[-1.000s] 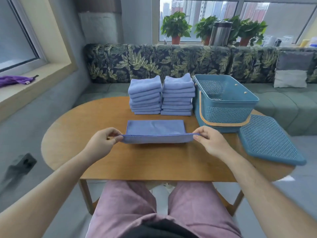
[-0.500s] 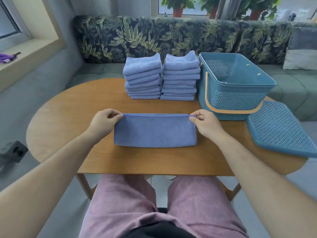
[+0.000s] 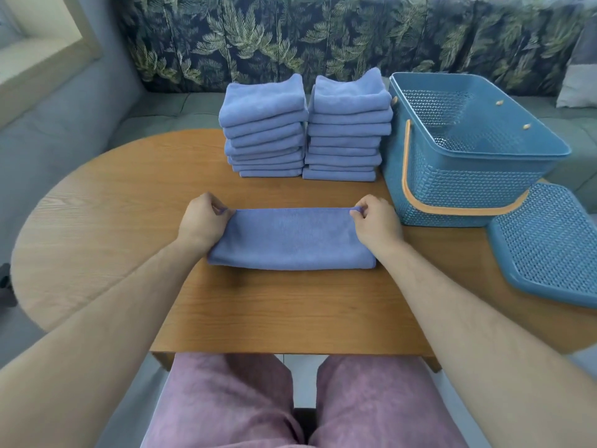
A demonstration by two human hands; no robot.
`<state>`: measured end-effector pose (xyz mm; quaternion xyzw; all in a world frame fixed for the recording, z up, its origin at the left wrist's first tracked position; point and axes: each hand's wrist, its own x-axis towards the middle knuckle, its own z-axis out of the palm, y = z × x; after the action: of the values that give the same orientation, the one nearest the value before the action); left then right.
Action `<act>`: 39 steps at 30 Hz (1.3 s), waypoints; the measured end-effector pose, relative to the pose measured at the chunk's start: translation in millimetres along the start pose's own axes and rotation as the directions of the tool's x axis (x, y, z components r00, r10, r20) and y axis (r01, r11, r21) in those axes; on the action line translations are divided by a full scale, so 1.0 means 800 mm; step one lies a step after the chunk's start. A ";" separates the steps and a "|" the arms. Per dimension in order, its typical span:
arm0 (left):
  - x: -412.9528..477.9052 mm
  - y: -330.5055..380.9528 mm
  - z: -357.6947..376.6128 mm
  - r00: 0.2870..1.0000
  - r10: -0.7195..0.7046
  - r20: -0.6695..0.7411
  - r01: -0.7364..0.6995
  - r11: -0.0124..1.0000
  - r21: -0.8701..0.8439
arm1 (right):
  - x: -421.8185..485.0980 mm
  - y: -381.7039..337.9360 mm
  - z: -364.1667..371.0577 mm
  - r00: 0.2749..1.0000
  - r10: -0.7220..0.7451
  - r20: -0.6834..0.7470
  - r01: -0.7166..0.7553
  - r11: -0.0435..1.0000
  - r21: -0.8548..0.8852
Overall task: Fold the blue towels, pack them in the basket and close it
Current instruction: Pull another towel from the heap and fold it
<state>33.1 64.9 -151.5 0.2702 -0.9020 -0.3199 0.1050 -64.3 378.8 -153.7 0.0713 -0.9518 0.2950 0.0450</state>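
The blue towel (image 3: 290, 239) is now a doubled strip lying flat on the desk (image 3: 274, 312). Its near edge, held up a second ago, has gone over onto the far edge. The left hand (image 3: 202, 218) and right hand (image 3: 376, 221) now pinch the far corners.

lid (image 3: 549, 244) cropped at right edge, towel (image 3: 290, 237) corners covered

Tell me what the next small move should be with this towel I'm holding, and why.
Probably fold the towel in half sideways, carrying the end held by the right hand over to the left hand. It lies as a long strip, pinched at both far corners, and looks wider than the folded towels stacked behind it.
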 end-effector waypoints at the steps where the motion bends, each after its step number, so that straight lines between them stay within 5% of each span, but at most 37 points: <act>1: -0.004 0.006 -0.001 0.998 0.003 -0.066 0.003 0.995 0.102 | -0.003 -0.004 0.001 0.999 -0.012 -0.030 0.009 0.995 -0.095; 4: -0.033 0.034 0.020 0.944 0.262 -0.201 -0.184 0.923 0.339 | -0.031 -0.041 0.014 0.963 -0.217 -0.159 0.167 0.946 -0.277; 6: -0.062 0.058 0.051 0.891 0.447 -0.077 -0.416 0.873 0.254 | -0.054 -0.074 0.038 0.929 -0.357 -0.096 0.335 0.923 -0.188; 8: -0.085 0.068 0.078 0.857 0.494 0.143 -0.514 0.838 0.184 | -0.070 -0.094 0.063 0.927 -0.350 0.136 0.368 0.919 -0.140; 12: -0.087 0.045 0.085 0.909 0.350 0.226 -0.403 0.877 0.263 | -0.070 -0.073 0.070 0.912 -0.197 0.359 0.304 0.912 -0.274; 24: -0.061 -0.011 0.030 0.928 0.240 0.286 -0.327 0.890 0.316 | -0.060 -0.008 0.032 0.958 -0.038 0.284 0.153 0.905 -0.396; 27: -0.063 -0.010 0.030 0.930 0.231 0.287 -0.324 0.883 0.339 | -0.082 -0.033 0.033 0.983 -0.156 0.097 0.183 0.859 -0.479; 31: -0.062 -0.008 0.033 0.939 0.218 0.265 -0.304 0.886 0.349 | -0.151 -0.089 0.059 0.874 -0.485 0.007 0.451 0.808 -0.380; 39: -0.108 -0.007 0.020 0.977 0.151 0.148 -0.198 0.897 0.396 | -0.163 -0.062 0.064 0.892 -0.451 -0.040 0.430 0.871 -0.237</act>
<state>101.5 117.6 -168.8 0.1855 -0.9739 -0.1287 0.0232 70.2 323.4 -185.2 0.2668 -0.9341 0.1722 0.1634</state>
